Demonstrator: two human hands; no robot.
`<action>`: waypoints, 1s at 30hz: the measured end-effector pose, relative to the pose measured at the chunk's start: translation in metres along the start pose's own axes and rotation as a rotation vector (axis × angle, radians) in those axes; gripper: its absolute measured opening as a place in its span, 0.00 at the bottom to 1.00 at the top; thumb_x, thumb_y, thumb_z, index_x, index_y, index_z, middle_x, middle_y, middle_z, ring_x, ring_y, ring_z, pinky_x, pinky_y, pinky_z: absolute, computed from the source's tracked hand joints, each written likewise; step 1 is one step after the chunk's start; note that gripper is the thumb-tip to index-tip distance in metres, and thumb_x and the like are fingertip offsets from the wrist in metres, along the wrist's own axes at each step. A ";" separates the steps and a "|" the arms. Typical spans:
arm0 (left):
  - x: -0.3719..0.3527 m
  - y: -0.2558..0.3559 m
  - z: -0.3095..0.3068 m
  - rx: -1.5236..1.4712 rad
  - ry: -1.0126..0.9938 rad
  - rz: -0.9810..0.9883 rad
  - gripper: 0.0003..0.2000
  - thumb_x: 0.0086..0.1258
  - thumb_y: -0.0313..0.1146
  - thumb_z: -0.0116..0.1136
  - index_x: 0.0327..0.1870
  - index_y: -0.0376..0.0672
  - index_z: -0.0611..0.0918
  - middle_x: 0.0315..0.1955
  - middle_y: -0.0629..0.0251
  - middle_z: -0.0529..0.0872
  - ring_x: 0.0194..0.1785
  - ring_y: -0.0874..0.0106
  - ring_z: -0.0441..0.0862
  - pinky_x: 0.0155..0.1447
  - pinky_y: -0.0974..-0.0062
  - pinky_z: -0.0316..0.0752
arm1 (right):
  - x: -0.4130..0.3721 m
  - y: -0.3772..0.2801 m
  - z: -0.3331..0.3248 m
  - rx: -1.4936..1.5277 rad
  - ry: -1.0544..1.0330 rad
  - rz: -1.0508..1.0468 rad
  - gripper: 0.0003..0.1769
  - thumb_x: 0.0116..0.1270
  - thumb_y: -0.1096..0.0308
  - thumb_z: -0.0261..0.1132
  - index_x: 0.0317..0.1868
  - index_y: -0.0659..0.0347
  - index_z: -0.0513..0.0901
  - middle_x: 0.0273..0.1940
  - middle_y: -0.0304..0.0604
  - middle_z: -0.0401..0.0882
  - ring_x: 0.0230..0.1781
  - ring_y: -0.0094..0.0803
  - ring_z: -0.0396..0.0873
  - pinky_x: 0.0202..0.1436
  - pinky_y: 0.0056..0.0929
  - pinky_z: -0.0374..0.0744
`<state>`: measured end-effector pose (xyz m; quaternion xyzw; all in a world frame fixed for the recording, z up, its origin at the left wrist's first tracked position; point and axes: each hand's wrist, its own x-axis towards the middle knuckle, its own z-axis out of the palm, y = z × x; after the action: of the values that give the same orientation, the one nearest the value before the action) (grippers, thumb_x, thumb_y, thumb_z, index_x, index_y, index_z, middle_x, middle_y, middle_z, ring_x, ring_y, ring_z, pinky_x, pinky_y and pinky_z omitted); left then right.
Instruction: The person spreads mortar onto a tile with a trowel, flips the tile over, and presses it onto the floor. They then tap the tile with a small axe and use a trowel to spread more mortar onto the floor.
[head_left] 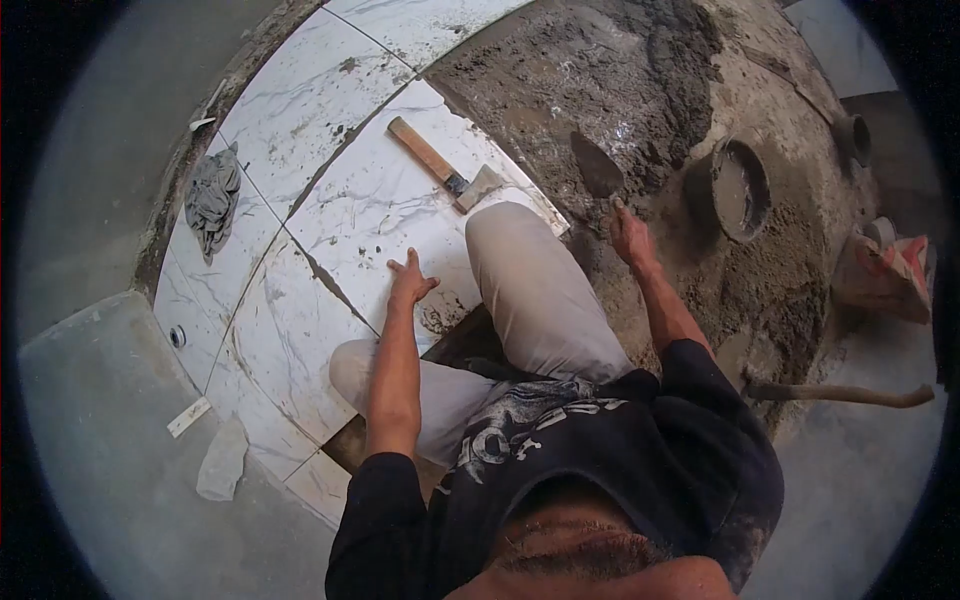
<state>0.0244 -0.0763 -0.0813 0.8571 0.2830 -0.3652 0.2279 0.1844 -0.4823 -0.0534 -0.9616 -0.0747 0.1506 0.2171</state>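
Observation:
My left hand rests with fingers spread on a white marble-patterned tile, beside my bent knee. My right hand is closed around the handle of a trowel. The trowel's dark blade points away from me, over the wet grey mortar. A short wooden-handled tool with a broad metal head, like a hatchet or hammer, lies on the tile in front of my knees. Crumbs of mortar dot the tile around my left hand.
Right of the trowel stands a black bucket with grey slurry inside. A sack and a long wooden handle lie farther right. At left are a crumpled grey rag, a drain hole and a wall.

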 end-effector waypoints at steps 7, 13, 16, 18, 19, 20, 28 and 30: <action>0.006 -0.007 0.009 -0.001 0.013 0.008 0.51 0.52 0.48 0.66 0.70 0.46 0.43 0.61 0.21 0.35 0.61 0.36 0.62 0.64 0.61 0.63 | -0.028 0.012 0.013 -0.020 -0.044 -0.170 0.21 0.64 0.64 0.54 0.58 0.52 0.70 0.40 0.61 0.77 0.41 0.58 0.75 0.44 0.50 0.73; 0.003 -0.003 0.005 0.004 -0.003 -0.015 0.51 0.52 0.48 0.66 0.71 0.46 0.43 0.62 0.22 0.36 0.62 0.37 0.60 0.65 0.61 0.62 | 0.015 0.086 -0.039 -0.132 0.020 -0.041 0.22 0.64 0.61 0.55 0.59 0.52 0.70 0.40 0.60 0.77 0.40 0.56 0.76 0.42 0.48 0.74; 0.005 -0.005 0.005 0.018 -0.007 -0.010 0.51 0.52 0.49 0.66 0.71 0.47 0.43 0.62 0.22 0.36 0.62 0.37 0.60 0.65 0.61 0.61 | 0.025 0.084 -0.051 -0.107 0.043 0.097 0.23 0.65 0.58 0.53 0.60 0.51 0.69 0.44 0.58 0.77 0.45 0.55 0.75 0.46 0.46 0.74; 0.004 -0.005 0.006 0.001 -0.005 -0.009 0.51 0.52 0.49 0.66 0.71 0.47 0.43 0.62 0.22 0.36 0.62 0.37 0.60 0.65 0.61 0.61 | 0.028 0.081 -0.056 -0.057 0.033 0.226 0.23 0.66 0.57 0.52 0.61 0.51 0.68 0.47 0.57 0.76 0.48 0.55 0.74 0.49 0.45 0.73; 0.003 -0.005 0.005 -0.011 -0.003 -0.011 0.51 0.51 0.49 0.66 0.71 0.47 0.43 0.62 0.22 0.36 0.62 0.37 0.60 0.65 0.61 0.61 | 0.031 0.082 -0.050 -0.031 0.055 0.275 0.24 0.66 0.56 0.51 0.61 0.52 0.68 0.49 0.58 0.75 0.50 0.54 0.73 0.51 0.45 0.72; 0.002 -0.004 0.003 -0.018 0.003 -0.009 0.51 0.51 0.49 0.66 0.71 0.47 0.43 0.62 0.22 0.36 0.62 0.37 0.60 0.65 0.61 0.61 | 0.036 0.085 -0.046 -0.006 0.077 0.322 0.24 0.67 0.55 0.50 0.62 0.53 0.67 0.51 0.58 0.74 0.53 0.53 0.72 0.54 0.44 0.71; 0.005 -0.007 0.006 -0.024 0.000 -0.004 0.52 0.51 0.48 0.66 0.71 0.46 0.43 0.62 0.22 0.35 0.62 0.38 0.60 0.65 0.62 0.61 | 0.069 0.135 0.006 0.076 0.095 0.487 0.27 0.69 0.52 0.46 0.61 0.60 0.66 0.52 0.59 0.73 0.53 0.54 0.72 0.52 0.44 0.73; 0.004 -0.004 0.003 -0.028 -0.003 -0.006 0.52 0.51 0.48 0.67 0.71 0.46 0.43 0.62 0.22 0.36 0.62 0.37 0.60 0.65 0.62 0.61 | 0.091 0.146 0.017 0.098 0.089 0.481 0.27 0.69 0.52 0.45 0.61 0.62 0.66 0.51 0.58 0.74 0.52 0.53 0.73 0.50 0.44 0.74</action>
<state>0.0226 -0.0737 -0.0864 0.8524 0.2902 -0.3633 0.2392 0.2759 -0.5874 -0.1560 -0.9458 0.1731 0.1589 0.2243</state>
